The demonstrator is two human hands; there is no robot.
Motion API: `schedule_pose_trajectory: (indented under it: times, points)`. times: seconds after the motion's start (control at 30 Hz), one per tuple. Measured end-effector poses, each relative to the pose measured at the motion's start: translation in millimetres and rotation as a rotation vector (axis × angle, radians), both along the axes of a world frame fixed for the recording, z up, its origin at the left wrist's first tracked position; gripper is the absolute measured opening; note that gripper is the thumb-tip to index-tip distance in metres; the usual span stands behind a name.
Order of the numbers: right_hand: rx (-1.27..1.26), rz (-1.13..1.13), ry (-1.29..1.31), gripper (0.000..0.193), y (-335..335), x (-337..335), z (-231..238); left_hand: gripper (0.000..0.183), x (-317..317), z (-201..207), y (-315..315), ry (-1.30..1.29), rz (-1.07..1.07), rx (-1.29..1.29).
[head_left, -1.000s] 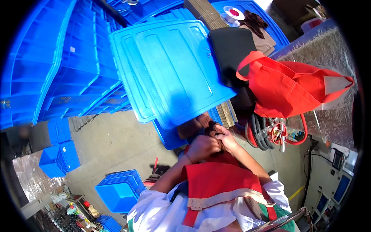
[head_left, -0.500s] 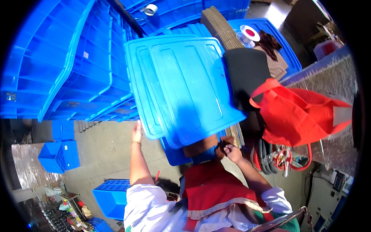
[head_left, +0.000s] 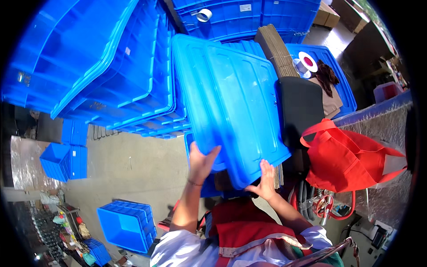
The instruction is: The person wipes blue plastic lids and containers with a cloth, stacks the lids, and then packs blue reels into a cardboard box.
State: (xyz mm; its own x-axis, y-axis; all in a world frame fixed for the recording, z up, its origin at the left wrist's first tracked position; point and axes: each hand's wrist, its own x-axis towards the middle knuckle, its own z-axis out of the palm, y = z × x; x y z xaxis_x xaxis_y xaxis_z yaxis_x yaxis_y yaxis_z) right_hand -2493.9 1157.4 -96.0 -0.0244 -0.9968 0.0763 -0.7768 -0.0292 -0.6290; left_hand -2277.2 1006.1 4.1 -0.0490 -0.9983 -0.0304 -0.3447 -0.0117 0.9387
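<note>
Two broad blue plastic lids (head_left: 249, 107) lie overlapping and tilted in front of me, the upper one set off to the right. At their near left edge is my left hand (head_left: 201, 165), thumb apart from the fingers and nothing visibly gripped. My right hand (head_left: 266, 181) is against the near right edge of the upper lid, its fingers stretched up and the thumb out to the left. What lies under the lids is mostly hidden; a brown piece and some blue plastic show below the near edge.
Large nested blue crates (head_left: 133, 84) rise at the left. On the right stand a black padded backrest (head_left: 301, 109) and a red cloth bag (head_left: 349, 155). Behind are folded cardboard (head_left: 278, 51) and a tape roll (head_left: 308, 62). A blue bin (head_left: 126, 224) sits on the floor.
My right hand has left the dark brown item below the lids and come up to their near edge. My left hand has moved right onto the lids' near left edge. The view has shifted.
</note>
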Motion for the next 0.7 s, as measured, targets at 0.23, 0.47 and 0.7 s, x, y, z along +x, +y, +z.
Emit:
schedule_pose_trajectory:
  times: [0.23,0.47,0.7]
  points:
    - [-0.379,-0.196,-0.112,0.069,-43,-5,41,0.052,-79,47,24,0.167,-0.141,-0.143]
    - [-0.53,-0.246,-0.13,0.09,-70,0,83,0.078,-115,61,-1,0.413,-0.189,-0.124]
    - [-0.598,-0.507,-0.194,0.087,-74,0,91,0.053,-112,83,-28,0.46,-0.347,-0.025]
